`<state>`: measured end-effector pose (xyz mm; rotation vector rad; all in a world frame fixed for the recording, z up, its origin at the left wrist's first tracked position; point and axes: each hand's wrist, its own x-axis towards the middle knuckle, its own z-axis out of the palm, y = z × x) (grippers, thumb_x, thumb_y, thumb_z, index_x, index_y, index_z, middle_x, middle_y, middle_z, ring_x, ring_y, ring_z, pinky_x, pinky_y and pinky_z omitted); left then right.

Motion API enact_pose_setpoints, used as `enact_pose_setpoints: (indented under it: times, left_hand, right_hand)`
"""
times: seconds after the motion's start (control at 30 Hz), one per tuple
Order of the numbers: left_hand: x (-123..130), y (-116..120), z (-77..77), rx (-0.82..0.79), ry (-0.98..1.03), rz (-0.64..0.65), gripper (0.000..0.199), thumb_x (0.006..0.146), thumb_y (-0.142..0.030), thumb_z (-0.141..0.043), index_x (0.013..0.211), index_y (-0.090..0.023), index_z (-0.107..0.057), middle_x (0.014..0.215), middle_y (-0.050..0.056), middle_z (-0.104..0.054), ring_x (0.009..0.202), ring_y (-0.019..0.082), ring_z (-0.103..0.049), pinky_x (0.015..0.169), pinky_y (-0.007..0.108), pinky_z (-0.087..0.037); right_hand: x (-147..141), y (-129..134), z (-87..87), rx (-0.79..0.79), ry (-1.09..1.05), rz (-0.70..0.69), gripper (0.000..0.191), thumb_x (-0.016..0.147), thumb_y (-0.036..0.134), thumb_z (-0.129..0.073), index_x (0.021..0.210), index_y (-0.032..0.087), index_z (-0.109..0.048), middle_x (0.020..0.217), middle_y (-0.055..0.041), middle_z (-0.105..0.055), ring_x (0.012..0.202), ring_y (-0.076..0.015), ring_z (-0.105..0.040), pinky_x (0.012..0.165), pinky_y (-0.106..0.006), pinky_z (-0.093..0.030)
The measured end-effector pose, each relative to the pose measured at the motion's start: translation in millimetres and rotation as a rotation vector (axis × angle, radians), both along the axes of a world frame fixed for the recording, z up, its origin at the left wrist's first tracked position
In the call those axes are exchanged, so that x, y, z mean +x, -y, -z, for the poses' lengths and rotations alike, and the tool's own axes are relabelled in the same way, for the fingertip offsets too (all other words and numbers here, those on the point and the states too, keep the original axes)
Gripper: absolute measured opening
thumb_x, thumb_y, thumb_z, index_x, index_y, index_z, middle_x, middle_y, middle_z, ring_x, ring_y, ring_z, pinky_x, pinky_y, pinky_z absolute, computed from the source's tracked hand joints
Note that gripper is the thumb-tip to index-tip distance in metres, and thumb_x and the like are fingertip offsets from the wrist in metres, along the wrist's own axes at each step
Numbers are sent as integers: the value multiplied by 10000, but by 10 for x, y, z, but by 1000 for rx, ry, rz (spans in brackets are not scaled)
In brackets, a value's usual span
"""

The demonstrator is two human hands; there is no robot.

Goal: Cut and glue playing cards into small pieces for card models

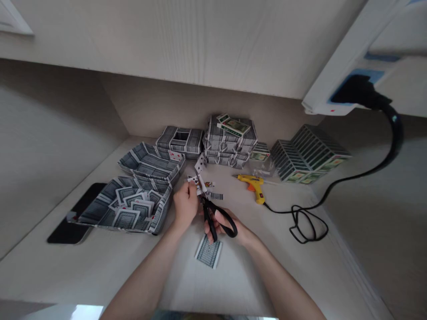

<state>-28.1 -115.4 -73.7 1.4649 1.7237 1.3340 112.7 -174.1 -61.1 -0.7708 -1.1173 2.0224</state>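
The small white paper playing card (193, 179) is sitting near the middle of the white tabletop (267, 275), just in front of the person's left hand (186, 202). That hand is curling up and pinching the card. The right hand (220, 218) is wrapping its thumb and fingers around the handles of the black-handled metal scissors (204, 202). The blades are pointing to the back edge, right beside the card; I cannot tell if they are touching it. A gray patterned card strip (216, 196) is lying near the scissors. Closer to the front edge, a gray-blue patterned card (208, 252) is lying flat. To the right, a yellow plastic glue gun (255, 181) is resting on its side. Toward the left edge, a gray-and-white open card box (163, 209) is holding loose cards (126, 218) and partly covering a flat black phone (60, 233). Green-and-white card packs (310, 155) are standing near the back right corner.
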Motion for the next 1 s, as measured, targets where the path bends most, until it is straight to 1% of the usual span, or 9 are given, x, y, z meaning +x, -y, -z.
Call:
enact_pose_setpoints:
  times: [0.13, 0.37, 0.57, 0.7, 1.0]
  left_hand:
    - [20, 16, -9, 11, -17, -17, 354, 825, -381, -368, 549, -184, -467, 468, -28, -423, 469, 106, -387, 483, 224, -228]
    - [42, 37, -43, 11, -120, -43, 352, 844, -357, -334, 572, -179, -470, 494, -23, -445, 479, 105, -389, 488, 224, -239]
    - [42, 34, -45, 6, -138, -41, 372, 850, -374, -322, 574, -176, -474, 490, -21, -453, 473, 103, -401, 480, 222, -243]
    - [44, 33, -35, 8, -147, -30, 372, 854, -371, -316, 579, -174, -469, 487, -25, -442, 464, 98, -396, 473, 219, -241]
    - [39, 33, -24, 17, -165, -35, 361, 853, -355, -329, 570, -167, -453, 490, -26, -448, 462, 86, -401, 459, 209, -238]
  right_hand:
    - [-12, 9, 18, -11, -18, -4, 538, 705, 578, -559, 1022, 147, -500, 721, -33, -590, 516, -117, -547, 503, -255, -455]
    - [-20, 3, 26, 9, -40, -19, 525, 715, 568, -557, 1025, 147, -501, 715, -30, -582, 506, -118, -544, 504, -258, -454]
    - [-20, 14, 17, 5, -62, -24, 514, 720, 560, -558, 1027, 153, -493, 727, -27, -577, 516, -112, -540, 516, -259, -460]
    - [-22, 15, 40, 20, -70, -28, 493, 747, 544, -538, 1034, 146, -490, 701, -26, -573, 524, -118, -543, 511, -257, -460]
    - [-35, 7, 62, 21, -47, -21, 528, 729, 564, -545, 1040, 141, -487, 713, -28, -570, 510, -111, -541, 502, -254, -463]
